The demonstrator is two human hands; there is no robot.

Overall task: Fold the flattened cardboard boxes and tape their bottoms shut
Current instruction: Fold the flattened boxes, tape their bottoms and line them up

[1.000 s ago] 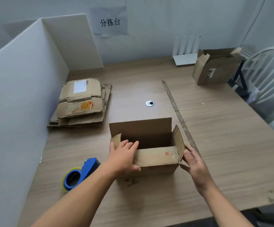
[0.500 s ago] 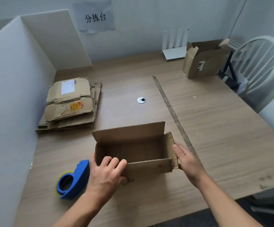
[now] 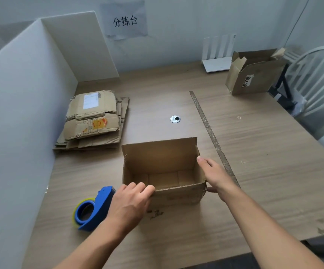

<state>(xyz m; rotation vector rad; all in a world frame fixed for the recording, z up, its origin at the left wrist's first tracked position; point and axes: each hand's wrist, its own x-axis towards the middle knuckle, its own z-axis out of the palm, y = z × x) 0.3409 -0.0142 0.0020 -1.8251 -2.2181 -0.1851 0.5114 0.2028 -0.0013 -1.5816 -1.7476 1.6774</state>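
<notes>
An erected cardboard box (image 3: 163,162) stands open-topped on the wooden table (image 3: 264,152), its far flap upright. My left hand (image 3: 131,202) curls its fingers over the near-left rim of the box. My right hand (image 3: 214,176) lies against the box's right side, fingers along the right wall and thumb at the near corner. A blue tape dispenser (image 3: 94,207) with yellowish tape lies on the table just left of my left hand. A stack of flattened cardboard boxes (image 3: 92,119) lies at the left, by the white partition.
A white partition (image 3: 21,117) walls the table's left side. A second erected box (image 3: 254,72) stands at the far right, a white router (image 3: 217,53) beside it. A white chair (image 3: 316,82) stands past the right edge. A cable grommet (image 3: 175,119) and a tape strip (image 3: 211,134) mark the table.
The box's near and right flaps have been pushed down out of sight. My left hand slid to the near-left rim, and my right hand moved flat against the right wall.
</notes>
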